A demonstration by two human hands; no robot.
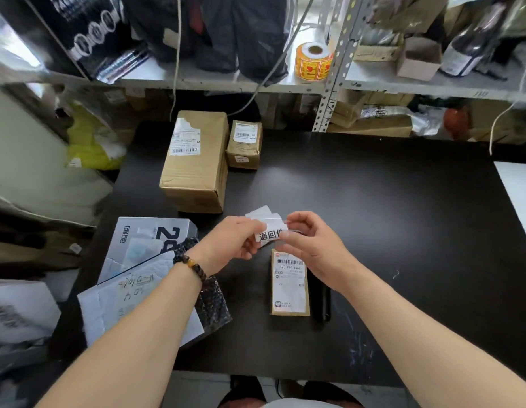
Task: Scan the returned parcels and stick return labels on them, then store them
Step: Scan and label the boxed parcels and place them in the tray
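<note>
Where the shelving point(329, 83) rises behind the black table point(403, 231), I see its contents first: dark bags, an open small carton point(419, 58), a bottle point(468, 45) and a roll of orange stickers point(313, 60) sitting on the shelf board. The table itself has wide bare room on its right half, out to the right edge and down to the near edge; the left side is crowded. At the far left of the table stands the large brown parcel point(194, 163), closed and taped, a shipping label on top, and the smaller brown parcel point(244, 144) sits just beside it on the right, also closed. Nearer me on the left lies a grey printed box point(151, 240) with a white mailer point(132, 301) lying over it and reaching the table's left edge. In the middle, below my hands, lies the flat small parcel point(289, 282), label up, with a black object point(322, 298) touching its right side; I cannot tell what it is. My left hand point(226, 241) and right hand point(310, 248) are drawn together above that parcel, both pinching the white return labels point(269, 229) between fingertips, one printed strip facing me.
</note>
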